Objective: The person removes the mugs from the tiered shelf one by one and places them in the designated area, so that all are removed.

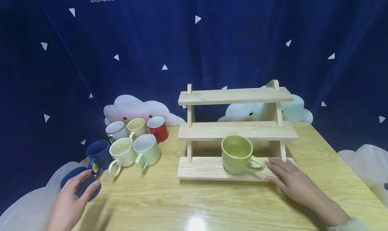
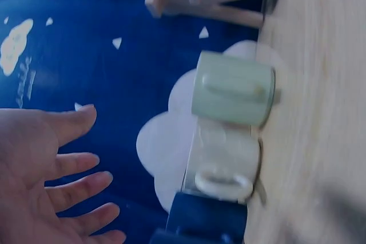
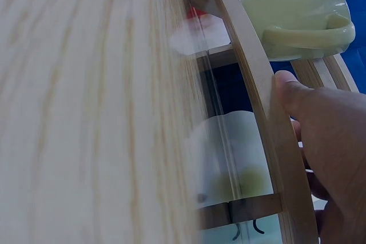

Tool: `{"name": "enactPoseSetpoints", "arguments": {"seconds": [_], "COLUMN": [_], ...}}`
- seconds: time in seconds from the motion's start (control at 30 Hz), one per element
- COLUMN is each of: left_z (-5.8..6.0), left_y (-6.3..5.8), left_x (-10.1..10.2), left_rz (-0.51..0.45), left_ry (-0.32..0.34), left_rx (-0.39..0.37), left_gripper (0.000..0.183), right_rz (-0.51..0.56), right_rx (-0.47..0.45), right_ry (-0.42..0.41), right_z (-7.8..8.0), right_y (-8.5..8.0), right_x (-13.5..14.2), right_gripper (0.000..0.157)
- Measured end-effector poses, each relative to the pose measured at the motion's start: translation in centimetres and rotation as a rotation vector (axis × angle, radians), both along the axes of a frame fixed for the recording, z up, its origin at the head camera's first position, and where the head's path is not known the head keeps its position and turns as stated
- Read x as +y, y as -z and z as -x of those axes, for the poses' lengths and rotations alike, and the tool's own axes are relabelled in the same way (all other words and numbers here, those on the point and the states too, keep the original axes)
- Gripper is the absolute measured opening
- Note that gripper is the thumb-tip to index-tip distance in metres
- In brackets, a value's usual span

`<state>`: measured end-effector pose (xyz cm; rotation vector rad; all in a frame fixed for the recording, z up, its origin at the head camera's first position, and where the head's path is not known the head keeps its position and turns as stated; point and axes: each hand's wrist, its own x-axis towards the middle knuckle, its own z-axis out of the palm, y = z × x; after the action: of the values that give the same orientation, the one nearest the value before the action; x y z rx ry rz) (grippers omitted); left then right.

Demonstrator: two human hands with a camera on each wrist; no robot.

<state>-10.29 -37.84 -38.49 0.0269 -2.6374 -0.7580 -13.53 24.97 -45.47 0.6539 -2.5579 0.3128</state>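
Note:
In the head view my left hand (image 1: 71, 197) is at the lower left, thumb and fingers apart, in front of a dark blue round object (image 1: 72, 174) that it partly hides. The left wrist view shows the left hand's fingers spread with nothing between them. A yellow-green mug (image 1: 237, 157) stands upright on the lowest board of a three-tier wooden shelf (image 1: 197, 168), its handle pointing right. My right hand (image 1: 291, 180) rests on that board's right end, fingertips close to the mug handle. Its thumb (image 3: 289, 90) touches the board's edge in the right wrist view.
Several mugs stand together at the back left: dark blue (image 1: 99, 153), cream (image 1: 122, 152), mint green (image 1: 147, 150), white with a dark rim (image 1: 116, 129), yellow (image 1: 137, 127) and red (image 1: 160, 131). Behind the wooden table (image 1: 151, 197) hangs a blue curtain (image 1: 169, 32).

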Motion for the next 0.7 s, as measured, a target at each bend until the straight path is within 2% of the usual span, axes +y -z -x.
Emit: {"name": "enactPoseSetpoints", "arguments": {"seconds": [0.1,0.23,0.43,0.7], "left_z": [0.4,0.9,1.6,2.6], "left_y": [-0.2,-0.6,-1.0,-1.3], "left_x": [1.1,2.6,4.9,8.2], "left_rz": [0.0,0.007,0.002,-0.001], "left_ry": [0.072,0.128,0.225,0.341], "left_rx": [-0.006,-0.013,0.05,0.057], "left_gripper": [0.051,0.05,0.046,0.045], "right_rz": [0.0,0.001,0.0,0.001], "right_rx": [0.0,0.002,0.002,0.004], "right_ry": [0.0,-0.001,0.004,0.003], "right_z": [0.0,0.0,0.0,-0.1], "right_y": [0.0,0.0,-0.1,-0.1], "right_x": [0.0,-0.1,-0.1,-0.1], "right_gripper": [0.05,0.051,0.051,0.05]}}
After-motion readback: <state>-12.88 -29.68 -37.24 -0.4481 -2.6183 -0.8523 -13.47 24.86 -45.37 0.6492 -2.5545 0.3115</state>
